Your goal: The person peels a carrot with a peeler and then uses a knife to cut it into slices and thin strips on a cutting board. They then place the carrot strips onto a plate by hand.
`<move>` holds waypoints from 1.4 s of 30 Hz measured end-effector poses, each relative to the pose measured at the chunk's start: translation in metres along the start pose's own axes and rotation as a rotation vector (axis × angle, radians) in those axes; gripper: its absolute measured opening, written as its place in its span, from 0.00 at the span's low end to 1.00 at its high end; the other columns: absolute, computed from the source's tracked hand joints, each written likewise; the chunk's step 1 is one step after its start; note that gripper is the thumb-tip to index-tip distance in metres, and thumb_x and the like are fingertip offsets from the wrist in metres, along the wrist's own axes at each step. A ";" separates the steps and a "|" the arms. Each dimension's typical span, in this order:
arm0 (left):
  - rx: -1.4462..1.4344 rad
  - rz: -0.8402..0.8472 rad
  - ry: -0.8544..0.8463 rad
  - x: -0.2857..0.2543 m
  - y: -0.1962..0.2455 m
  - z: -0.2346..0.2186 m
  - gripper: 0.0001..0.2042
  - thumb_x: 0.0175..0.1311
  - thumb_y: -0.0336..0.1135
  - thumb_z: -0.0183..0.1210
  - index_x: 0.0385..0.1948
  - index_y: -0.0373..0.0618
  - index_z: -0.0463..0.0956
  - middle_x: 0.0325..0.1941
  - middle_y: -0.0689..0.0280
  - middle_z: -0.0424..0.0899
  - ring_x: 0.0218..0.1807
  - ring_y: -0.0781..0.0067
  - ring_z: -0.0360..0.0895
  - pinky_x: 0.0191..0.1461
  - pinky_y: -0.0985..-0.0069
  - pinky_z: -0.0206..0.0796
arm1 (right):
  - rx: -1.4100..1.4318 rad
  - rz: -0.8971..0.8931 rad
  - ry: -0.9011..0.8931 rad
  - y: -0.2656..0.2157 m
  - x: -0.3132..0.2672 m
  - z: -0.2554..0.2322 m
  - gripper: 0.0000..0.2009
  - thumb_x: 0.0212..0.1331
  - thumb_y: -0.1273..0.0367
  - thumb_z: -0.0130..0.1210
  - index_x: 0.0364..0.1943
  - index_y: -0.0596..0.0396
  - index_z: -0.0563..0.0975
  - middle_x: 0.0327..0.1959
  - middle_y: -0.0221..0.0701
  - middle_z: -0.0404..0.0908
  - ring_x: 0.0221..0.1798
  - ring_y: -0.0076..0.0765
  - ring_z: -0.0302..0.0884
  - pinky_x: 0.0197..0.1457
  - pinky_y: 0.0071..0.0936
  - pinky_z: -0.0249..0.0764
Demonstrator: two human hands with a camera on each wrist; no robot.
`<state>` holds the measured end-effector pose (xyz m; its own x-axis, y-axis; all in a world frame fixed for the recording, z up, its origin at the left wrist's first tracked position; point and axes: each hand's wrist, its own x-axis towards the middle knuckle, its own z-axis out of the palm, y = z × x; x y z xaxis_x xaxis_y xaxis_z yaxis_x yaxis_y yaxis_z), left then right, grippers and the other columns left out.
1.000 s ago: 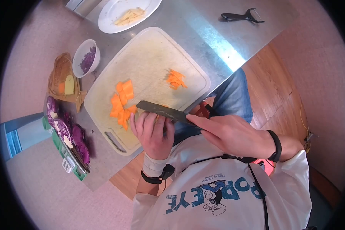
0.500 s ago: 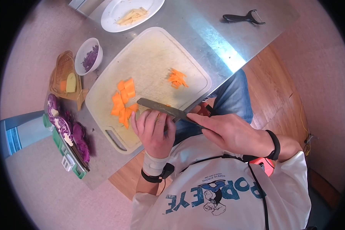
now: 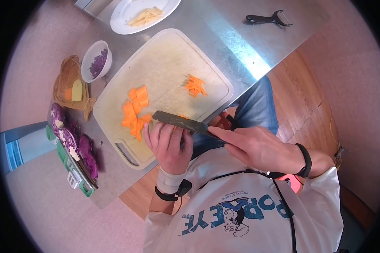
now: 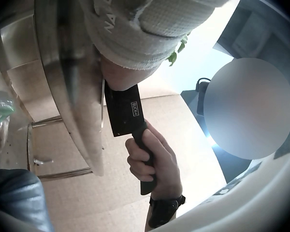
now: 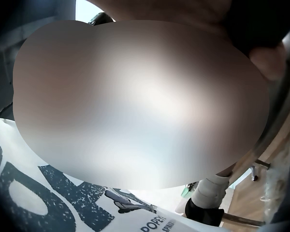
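My right hand (image 3: pixel 261 147) grips the dark handle of a cleaver (image 3: pixel 177 120), index finger stretched along it. In the left wrist view the cleaver's black blade (image 4: pixel 122 111) stands at the table edge, the right hand (image 4: pixel 157 162) wrapped round its handle. My left hand (image 3: pixel 169 145) is bent at the near edge of the cutting board (image 3: pixel 164 55), its curled fingertips against the blade, holding down a carrot slice mostly hidden under them. Carrot pieces (image 3: pixel 135 107) lie left of the blade; cut carrot strips (image 3: pixel 195 85) sit farther right.
Beyond the board are a white plate (image 3: pixel 116 23) with pale strips and a black peeler (image 3: pixel 266 19). At left are a bowl (image 3: pixel 107 67) of shredded purple cabbage, a wicker basket (image 3: pixel 63 80), cut purple cabbage (image 3: pixel 67 137) and a green-and-white slicer (image 3: pixel 78 175).
The blade rocks slightly up and down beside my left fingers, which stay in place. The carrot pieces and strips on the board keep their places, while the whole view shifts a little.
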<state>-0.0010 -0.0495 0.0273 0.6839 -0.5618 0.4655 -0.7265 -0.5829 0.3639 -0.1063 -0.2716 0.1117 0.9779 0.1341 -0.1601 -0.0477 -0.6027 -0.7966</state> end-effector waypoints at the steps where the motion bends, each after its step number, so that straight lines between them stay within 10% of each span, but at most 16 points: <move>1: 0.000 0.001 -0.001 0.000 0.000 0.000 0.10 0.57 0.28 0.69 0.41 0.45 0.86 0.52 0.66 0.84 0.62 0.59 0.78 0.81 0.42 0.51 | 0.001 0.006 -0.007 0.000 0.000 -0.001 0.24 0.68 0.73 0.58 0.69 0.58 0.76 0.25 0.45 0.82 0.28 0.53 0.83 0.32 0.45 0.78; 13: -0.020 -0.023 -0.006 0.006 0.005 -0.004 0.10 0.58 0.25 0.68 0.42 0.45 0.87 0.50 0.67 0.87 0.58 0.60 0.79 0.81 0.47 0.52 | 0.152 -0.062 0.207 0.020 0.017 0.020 0.23 0.68 0.72 0.58 0.68 0.58 0.76 0.26 0.46 0.83 0.28 0.54 0.82 0.35 0.47 0.78; 42: -0.024 -0.006 0.007 0.000 0.000 -0.003 0.12 0.58 0.27 0.69 0.44 0.46 0.86 0.51 0.69 0.86 0.59 0.62 0.79 0.81 0.45 0.51 | 0.075 -0.038 0.081 0.007 0.012 0.015 0.23 0.69 0.73 0.57 0.68 0.58 0.76 0.27 0.47 0.83 0.29 0.54 0.83 0.35 0.47 0.77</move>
<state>-0.0013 -0.0481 0.0297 0.6877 -0.5541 0.4691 -0.7240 -0.5719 0.3857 -0.0982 -0.2625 0.0949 0.9924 0.0901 -0.0843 -0.0228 -0.5374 -0.8430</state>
